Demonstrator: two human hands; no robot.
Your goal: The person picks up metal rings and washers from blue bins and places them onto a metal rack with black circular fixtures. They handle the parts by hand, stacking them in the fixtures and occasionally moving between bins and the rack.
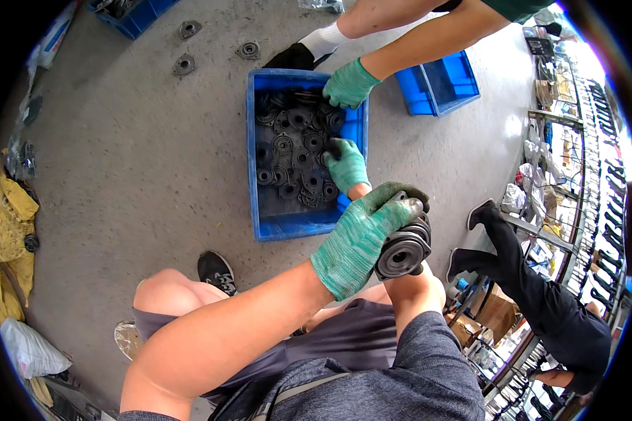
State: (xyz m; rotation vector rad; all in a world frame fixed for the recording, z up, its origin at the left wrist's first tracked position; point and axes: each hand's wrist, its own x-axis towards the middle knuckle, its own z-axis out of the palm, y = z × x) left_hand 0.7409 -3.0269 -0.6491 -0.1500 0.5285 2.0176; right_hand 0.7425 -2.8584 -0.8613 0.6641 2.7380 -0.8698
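In a green glove, my left hand (354,242) grips a short stack of dark metal flanged bearings (404,252), its thumb over the top. The round face of one bearing points toward me. Beyond it, my right hand (348,168), also gloved, reaches into a blue plastic bin (253,175) over the loose bearings (288,144). Its fingers are curled at the pile near the right wall; what they hold, if anything, blends into the dark parts. My left hand and the stack cover part of my right forearm.
A co-worker's gloved hand (352,84) reaches into the bin's far right corner. Several loose flanged bearings (248,50) lie on the grey floor beyond. A divided blue bin (439,83) stands to the right. Shelving (555,119) and another person (541,295) are at the far right.
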